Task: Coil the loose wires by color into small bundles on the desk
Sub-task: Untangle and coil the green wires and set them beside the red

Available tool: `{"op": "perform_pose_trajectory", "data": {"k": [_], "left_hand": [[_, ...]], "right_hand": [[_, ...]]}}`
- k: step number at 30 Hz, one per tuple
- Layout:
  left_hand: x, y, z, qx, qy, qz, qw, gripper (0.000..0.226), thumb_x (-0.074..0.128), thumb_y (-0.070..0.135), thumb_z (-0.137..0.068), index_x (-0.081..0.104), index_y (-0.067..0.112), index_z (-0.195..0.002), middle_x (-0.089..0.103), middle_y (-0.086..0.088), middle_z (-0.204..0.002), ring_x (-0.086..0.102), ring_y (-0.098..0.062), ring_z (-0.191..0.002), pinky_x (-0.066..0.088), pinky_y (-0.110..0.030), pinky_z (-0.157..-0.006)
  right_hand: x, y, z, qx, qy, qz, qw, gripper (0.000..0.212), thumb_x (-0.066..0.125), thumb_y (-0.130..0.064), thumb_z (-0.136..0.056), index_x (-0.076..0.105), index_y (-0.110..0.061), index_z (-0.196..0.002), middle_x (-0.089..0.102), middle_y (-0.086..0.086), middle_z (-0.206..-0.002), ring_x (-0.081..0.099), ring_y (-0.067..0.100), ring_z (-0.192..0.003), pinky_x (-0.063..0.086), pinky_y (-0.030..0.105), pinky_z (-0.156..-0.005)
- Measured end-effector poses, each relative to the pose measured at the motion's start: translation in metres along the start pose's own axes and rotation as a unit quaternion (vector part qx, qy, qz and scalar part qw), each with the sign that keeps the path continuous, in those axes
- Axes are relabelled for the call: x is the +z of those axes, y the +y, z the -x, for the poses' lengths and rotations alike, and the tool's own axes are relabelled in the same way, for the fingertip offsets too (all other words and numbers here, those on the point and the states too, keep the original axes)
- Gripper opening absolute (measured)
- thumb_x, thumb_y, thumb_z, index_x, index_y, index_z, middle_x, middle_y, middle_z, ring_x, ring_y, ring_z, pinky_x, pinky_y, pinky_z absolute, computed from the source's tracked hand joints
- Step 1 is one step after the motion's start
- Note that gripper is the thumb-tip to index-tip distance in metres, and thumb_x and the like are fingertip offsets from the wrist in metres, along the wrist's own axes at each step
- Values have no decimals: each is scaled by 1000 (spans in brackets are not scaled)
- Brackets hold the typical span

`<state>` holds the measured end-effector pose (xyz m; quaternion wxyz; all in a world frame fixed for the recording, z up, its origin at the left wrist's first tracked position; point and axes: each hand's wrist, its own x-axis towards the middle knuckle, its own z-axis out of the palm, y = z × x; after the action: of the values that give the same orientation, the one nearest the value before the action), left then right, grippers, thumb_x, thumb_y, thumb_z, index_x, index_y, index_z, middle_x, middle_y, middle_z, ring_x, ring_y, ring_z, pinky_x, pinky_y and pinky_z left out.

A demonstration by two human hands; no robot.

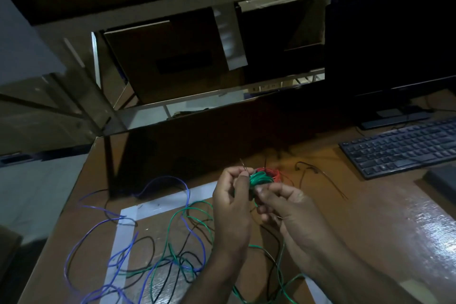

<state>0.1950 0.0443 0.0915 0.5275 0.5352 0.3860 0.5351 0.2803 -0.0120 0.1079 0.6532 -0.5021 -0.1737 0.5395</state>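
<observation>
Loose blue wire and black wire sprawl over the desk well to the left of the fingers, awaiting their turn; uncoiled green wire loops beside and below the wrists, its slack feeding upward into the work. The left hand, fingers curled, pinches a stripped wire end that projects above its fingertips, probably to anchor the start of the coil while turns are added. Between the two sets of fingertips sits the green bundle, raised off the desk so that wire can pass freely around it. The right hand, fingers likewise curled, grips the bundle's near side and a green strand running down from it, a hold suited to guiding each fresh turn. Just beyond the fingertips, partly hidden by the green bundle, a red bundle appears to rest on the desk, though dim light leaves its contact uncertain. A thin dark wire lies to the right of the fingers, with a keyboard farther right.
</observation>
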Motion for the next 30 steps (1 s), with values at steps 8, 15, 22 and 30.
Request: {"op": "perform_pose_trajectory", "data": {"k": [8, 15, 22, 30], "left_hand": [[1, 1, 0, -2, 23, 5, 1000, 16, 55, 10, -103, 61, 2, -92, 65, 10, -75, 59, -6, -71, 50, -22, -62], [1, 2, 3, -13, 40, 14, 999, 12, 56, 9, -103, 61, 5, -93, 65, 15, -72, 59, 1, -67, 49, -18, -60], [2, 3, 3, -31, 42, 33, 998, 10, 55, 10, -103, 60, 3, -96, 66, 18, -68, 60, 4, -63, 49, -17, -57], [7, 3, 11, -2, 3, 27, 1000, 13, 55, 9, -103, 60, 5, -92, 68, 10, -77, 61, -2, -73, 50, -17, -64]], "right_hand": [[-1, -1, 3, 15, -6, 7, 1000, 4, 67, -2, -92, 70, -4, -93, 73, 8, -76, 63, 12, -58, 52, 24, -55], [-7, -1, 9, -58, -37, 48, 997, 14, 64, 0, -93, 74, -8, -91, 74, 10, -81, 68, 17, -72, 55, 27, -67], [-9, -3, 12, -127, -69, 132, 981, 20, 63, 0, -95, 79, -13, -98, 77, 3, -89, 71, 12, -78, 56, 23, -71], [-9, -1, 7, -275, 14, 188, 943, 25, 73, -10, -90, 79, -34, -94, 72, -8, -96, 73, 18, -83, 59, 27, -70]]}}
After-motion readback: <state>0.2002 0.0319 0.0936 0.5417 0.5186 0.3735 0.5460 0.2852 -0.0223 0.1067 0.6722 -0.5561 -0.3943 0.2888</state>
